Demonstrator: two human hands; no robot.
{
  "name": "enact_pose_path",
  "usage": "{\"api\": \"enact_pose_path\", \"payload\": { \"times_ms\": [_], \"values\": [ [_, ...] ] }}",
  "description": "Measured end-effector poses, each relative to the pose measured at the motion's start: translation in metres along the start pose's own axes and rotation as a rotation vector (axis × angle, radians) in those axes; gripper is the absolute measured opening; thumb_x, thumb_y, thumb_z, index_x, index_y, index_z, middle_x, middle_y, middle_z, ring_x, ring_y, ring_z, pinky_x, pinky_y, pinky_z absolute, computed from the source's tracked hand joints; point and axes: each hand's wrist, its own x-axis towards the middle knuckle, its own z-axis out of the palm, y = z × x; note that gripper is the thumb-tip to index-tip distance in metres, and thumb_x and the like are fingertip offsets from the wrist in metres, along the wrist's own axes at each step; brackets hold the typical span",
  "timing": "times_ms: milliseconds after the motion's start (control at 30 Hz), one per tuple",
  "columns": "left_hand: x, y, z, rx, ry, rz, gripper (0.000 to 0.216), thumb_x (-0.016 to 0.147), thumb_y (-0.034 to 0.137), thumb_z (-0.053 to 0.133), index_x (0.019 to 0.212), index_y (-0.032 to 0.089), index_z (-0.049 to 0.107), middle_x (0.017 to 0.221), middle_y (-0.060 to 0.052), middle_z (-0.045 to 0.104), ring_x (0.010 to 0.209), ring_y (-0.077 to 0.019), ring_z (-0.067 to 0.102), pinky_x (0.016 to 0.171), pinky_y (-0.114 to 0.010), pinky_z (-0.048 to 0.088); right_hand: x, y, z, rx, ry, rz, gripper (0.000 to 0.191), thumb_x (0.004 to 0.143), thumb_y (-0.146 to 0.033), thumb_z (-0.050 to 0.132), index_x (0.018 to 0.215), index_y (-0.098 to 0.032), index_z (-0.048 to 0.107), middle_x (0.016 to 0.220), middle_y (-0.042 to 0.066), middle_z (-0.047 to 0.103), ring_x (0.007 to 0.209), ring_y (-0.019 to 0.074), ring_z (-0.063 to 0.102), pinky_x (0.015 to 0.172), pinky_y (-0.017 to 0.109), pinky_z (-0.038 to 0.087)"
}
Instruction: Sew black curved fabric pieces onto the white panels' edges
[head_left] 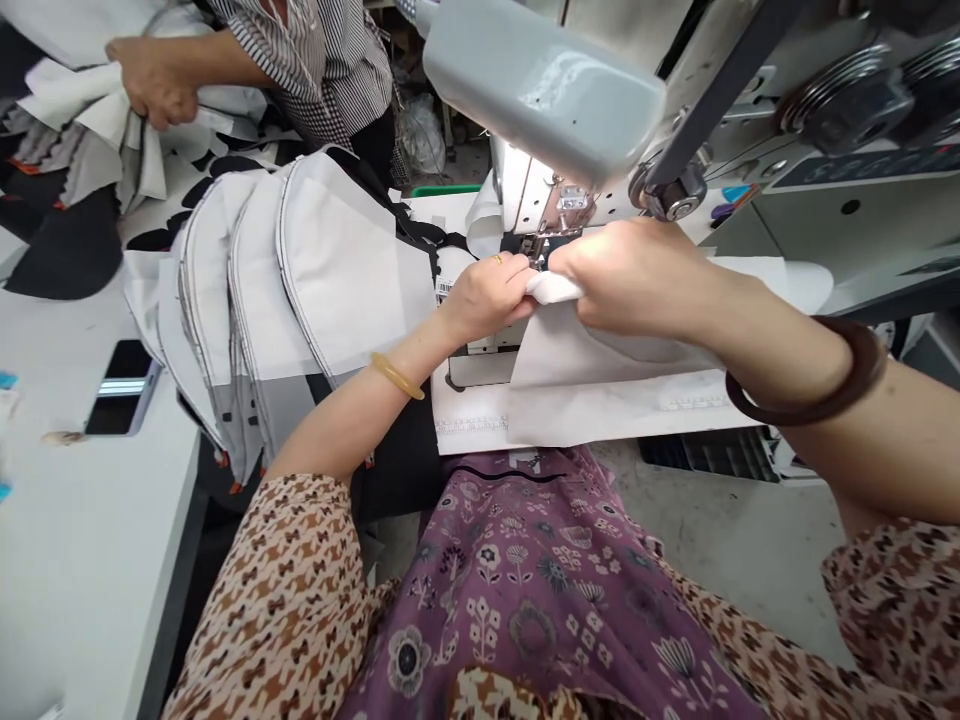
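Observation:
A white fabric piece (600,365) lies over the front of the sewing machine bed, its far edge bunched up close to the presser foot (534,250). My left hand (487,295) pinches that edge just in front of the foot. Beside it, my right hand (637,270) is closed round the folded part of the same fabric. Both hands almost meet under the needle area of the sewing machine (555,195). The needle tip and the fingertips are partly hidden.
Left of the machine hangs a stack of white and grey sewn panels (337,260). A phone (122,388) lies on the white table (67,560). Another person's hand (154,80) holds fabric pieces at upper left. A grey machine cover (540,80) juts out above my hands.

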Motion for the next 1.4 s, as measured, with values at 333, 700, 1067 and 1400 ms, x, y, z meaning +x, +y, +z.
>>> {"api": "enact_pose_path", "payload": {
  "times_ms": [333, 700, 1067, 1400],
  "values": [
    [-0.022, 0.01, -0.002, 0.143, 0.118, 0.152, 0.023, 0.091, 0.023, 0.038, 0.092, 0.018, 0.061, 0.081, -0.004, 0.065, 0.075, -0.0133, 0.061, 0.063, -0.029, 0.048, -0.033, -0.061, 0.047, -0.042, 0.074, -0.025, 0.039, 0.081, 0.001, 0.016, 0.085, -0.01, 0.053, 0.082, 0.012, 0.053, 0.078, 0.0183, 0.045, 0.05, 0.027, 0.016],
    [-0.025, 0.014, 0.017, 0.151, 0.42, 0.047, 0.014, 0.086, 0.02, 0.049, 0.092, 0.02, 0.062, 0.079, -0.001, 0.068, 0.085, -0.0127, 0.065, 0.069, -0.026, 0.05, -0.026, -0.057, 0.051, -0.07, 0.124, 0.006, 0.04, 0.082, 0.001, 0.019, 0.088, -0.009, 0.057, 0.081, 0.012, 0.054, 0.078, 0.0176, 0.047, 0.046, 0.025, 0.02],
    [-0.038, 0.025, -0.004, -0.038, 0.249, -0.108, 0.031, 0.084, 0.018, 0.037, 0.105, 0.015, 0.059, 0.108, -0.011, 0.061, 0.112, -0.0217, 0.053, 0.092, -0.041, 0.042, -0.024, -0.076, 0.074, -0.206, 0.221, 0.151, 0.039, 0.086, -0.009, 0.024, 0.111, -0.009, 0.054, 0.12, 0.018, 0.048, 0.101, 0.0248, 0.052, 0.047, 0.023, 0.034],
    [-0.028, 0.098, 0.018, -0.319, 0.445, -1.026, 0.02, 0.073, 0.021, 0.062, 0.088, 0.019, 0.049, 0.091, -0.004, 0.05, 0.092, -0.0178, 0.053, 0.085, -0.034, 0.046, -0.068, -0.082, 0.139, 0.293, -0.172, 0.171, 0.066, 0.08, -0.052, 0.046, 0.135, -0.017, 0.033, 0.095, 0.012, 0.062, 0.076, 0.0275, 0.063, 0.058, 0.033, 0.042]
  ]
}}
